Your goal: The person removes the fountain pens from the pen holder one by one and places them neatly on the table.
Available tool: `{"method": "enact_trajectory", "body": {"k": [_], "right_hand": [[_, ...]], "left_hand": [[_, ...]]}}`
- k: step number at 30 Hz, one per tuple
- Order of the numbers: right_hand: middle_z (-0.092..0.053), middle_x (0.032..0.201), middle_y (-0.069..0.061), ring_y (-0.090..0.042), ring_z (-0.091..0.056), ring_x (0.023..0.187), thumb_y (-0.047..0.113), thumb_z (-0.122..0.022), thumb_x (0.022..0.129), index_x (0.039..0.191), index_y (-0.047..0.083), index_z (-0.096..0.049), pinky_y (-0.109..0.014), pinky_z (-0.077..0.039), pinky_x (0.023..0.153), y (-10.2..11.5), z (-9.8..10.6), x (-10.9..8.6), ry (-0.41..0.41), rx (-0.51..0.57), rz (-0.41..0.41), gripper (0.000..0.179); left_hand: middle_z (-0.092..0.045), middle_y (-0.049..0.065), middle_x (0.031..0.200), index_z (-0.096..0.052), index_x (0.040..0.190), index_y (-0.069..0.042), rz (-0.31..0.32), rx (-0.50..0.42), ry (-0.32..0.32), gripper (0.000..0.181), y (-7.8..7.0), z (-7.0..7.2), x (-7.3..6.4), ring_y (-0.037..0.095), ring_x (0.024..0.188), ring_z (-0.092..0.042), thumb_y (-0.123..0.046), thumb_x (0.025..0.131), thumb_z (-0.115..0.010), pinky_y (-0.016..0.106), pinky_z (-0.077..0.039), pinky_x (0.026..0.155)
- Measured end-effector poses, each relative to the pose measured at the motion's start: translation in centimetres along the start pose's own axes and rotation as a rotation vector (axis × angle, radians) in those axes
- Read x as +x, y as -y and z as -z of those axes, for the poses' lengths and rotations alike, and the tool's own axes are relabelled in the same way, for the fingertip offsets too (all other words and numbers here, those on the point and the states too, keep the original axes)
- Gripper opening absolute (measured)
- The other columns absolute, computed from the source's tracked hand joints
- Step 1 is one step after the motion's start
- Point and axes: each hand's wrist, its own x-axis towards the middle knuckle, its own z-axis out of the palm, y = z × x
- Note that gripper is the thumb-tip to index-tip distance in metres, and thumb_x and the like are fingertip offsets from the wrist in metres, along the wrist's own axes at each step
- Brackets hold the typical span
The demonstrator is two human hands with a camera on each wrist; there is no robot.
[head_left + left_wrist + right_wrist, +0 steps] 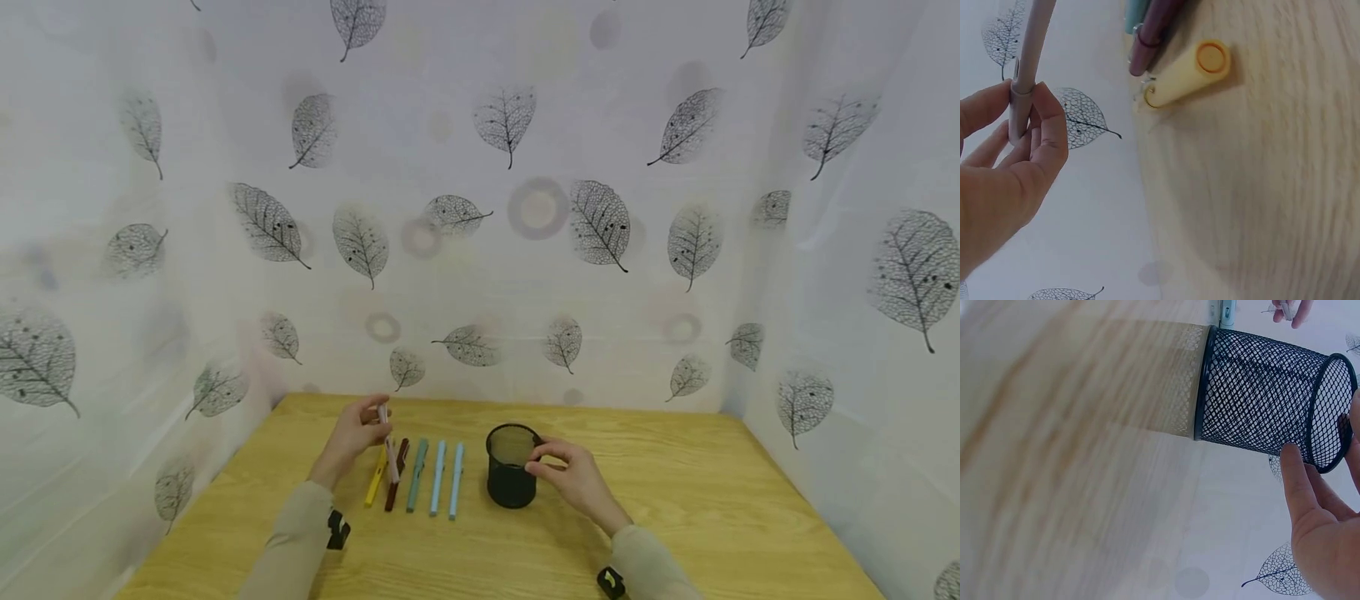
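My left hand (357, 435) pinches a pale pink pen (1036, 44) between thumb and fingertips. It is raised over the left end of a row of pens and points down at a slant. Beneath it lie a yellow pen (374, 483) and a dark red pen (391, 498), partly covered by the pink one in the head view. A black mesh pen holder (512, 487) stands upright right of the row. My right hand (576, 477) grips its rim from the right, with one finger against the outside mesh in the right wrist view.
A green pen (417, 477) and two light blue pens (437, 479) lie side by side between the dark red pen and the holder. The wooden table (712, 500) meets leaf-printed sheeting (465, 283) at its back and sides.
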Motion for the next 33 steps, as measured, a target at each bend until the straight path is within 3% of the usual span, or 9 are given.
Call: {"method": "enact_trajectory", "body": {"k": [12, 20, 26, 33], "right_hand": [[-0.054, 0.137, -0.028, -0.045, -0.048, 0.130, 0.011, -0.073, 0.088, 0.096, 0.006, -0.073, -0.032, -0.057, 0.088, -0.3, 0.0, 0.1, 0.009, -0.015, -0.010, 0.010], [-0.054, 0.138, -0.027, -0.045, -0.049, 0.130, 0.011, -0.072, 0.088, 0.096, 0.006, -0.073, -0.033, -0.057, 0.089, -0.2, 0.0, 0.1, 0.006, -0.018, -0.020, 0.010], [-0.054, 0.138, -0.027, -0.045, -0.049, 0.130, 0.010, -0.072, 0.088, 0.096, 0.007, -0.073, -0.035, -0.057, 0.089, -0.1, 0.0, 0.0, 0.001, -0.021, -0.017, 0.009], [-0.054, 0.137, -0.027, -0.045, -0.048, 0.130, 0.010, -0.072, 0.088, 0.096, 0.007, -0.073, -0.036, -0.057, 0.089, 0.1, 0.0, 0.0, 0.006, -0.013, -0.014, 0.008]], "left_hand": [[-0.052, 0.036, 0.132, -0.035, 0.149, 0.000, 0.001, 0.075, 0.057, 0.051, 1.0, 1.0, 0.0, 0.043, 0.110, -0.059, 0.006, 0.099, -0.046, 0.034, -0.056, 0.077], [-0.053, 0.033, 0.133, -0.051, 0.134, 0.004, 0.013, 0.057, 0.057, 0.034, 1.3, 1.8, 0.0, 0.046, 0.121, -0.052, -0.001, 0.101, -0.047, 0.039, -0.056, 0.084], [-0.052, 0.037, 0.128, -0.049, 0.134, 0.008, 0.020, 0.085, 0.085, 0.037, 1.9, 2.2, -0.1, 0.046, 0.112, -0.057, 0.004, 0.097, -0.051, 0.041, -0.057, 0.080], [-0.055, 0.035, 0.122, -0.047, 0.134, 0.012, 0.068, 0.133, 0.117, 0.046, 2.7, 2.7, 0.1, 0.036, 0.101, -0.062, 0.012, 0.090, -0.056, 0.039, -0.058, 0.078]]}}
